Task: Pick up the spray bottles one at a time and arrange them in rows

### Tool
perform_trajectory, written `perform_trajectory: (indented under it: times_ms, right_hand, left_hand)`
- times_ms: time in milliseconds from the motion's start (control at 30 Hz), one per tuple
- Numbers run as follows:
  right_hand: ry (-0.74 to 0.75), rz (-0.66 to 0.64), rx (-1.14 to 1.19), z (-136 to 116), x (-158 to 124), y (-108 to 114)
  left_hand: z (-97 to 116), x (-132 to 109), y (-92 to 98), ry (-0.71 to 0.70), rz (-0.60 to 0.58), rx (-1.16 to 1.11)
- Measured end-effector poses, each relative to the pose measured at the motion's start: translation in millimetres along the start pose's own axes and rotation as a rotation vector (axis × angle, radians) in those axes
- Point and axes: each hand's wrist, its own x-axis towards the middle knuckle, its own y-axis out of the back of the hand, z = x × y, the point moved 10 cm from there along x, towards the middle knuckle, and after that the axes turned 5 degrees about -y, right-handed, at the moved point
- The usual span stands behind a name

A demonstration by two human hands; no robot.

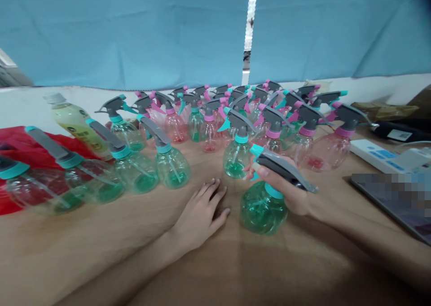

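Note:
My right hand (290, 190) is wrapped round the neck and grey trigger head of a green spray bottle (262, 212). The bottle tilts slightly, its turquoise nozzle pointing up and left. My left hand (204, 212) lies on the wooden table (188, 274) with its fingers spread and nothing in them. Just beyond the hands stands another green spray bottle (237, 155) with a turquoise collar. To the left is a row of several green spray bottles with grey heads, the closest to my left hand being a clear green one (173, 168).
Many pink and green spray bottles, such as a pink one (332, 151), crowd the back. A drink bottle (79, 124) leans at left by red plastic (16, 137). On the right lie a white power strip (377, 155) and a dark-edged device (387, 207). A blue cloth (134, 32) hangs behind.

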Motion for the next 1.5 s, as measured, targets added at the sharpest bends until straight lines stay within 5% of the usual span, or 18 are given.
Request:
perform_trajectory:
  times_ms: [300, 1500]
  right_hand:
    - [0.041, -0.105, 0.007, -15.7, 1.0, -3.9]
    - [0.036, -0.089, 0.123, -15.9, -0.3, -4.2]
  left_hand:
    - [-1.6, -1.3, 1.6, -0.017, 0.039, -0.021]
    - [-3.4, 0.3, -0.2, -0.018, 0.024, -0.012]
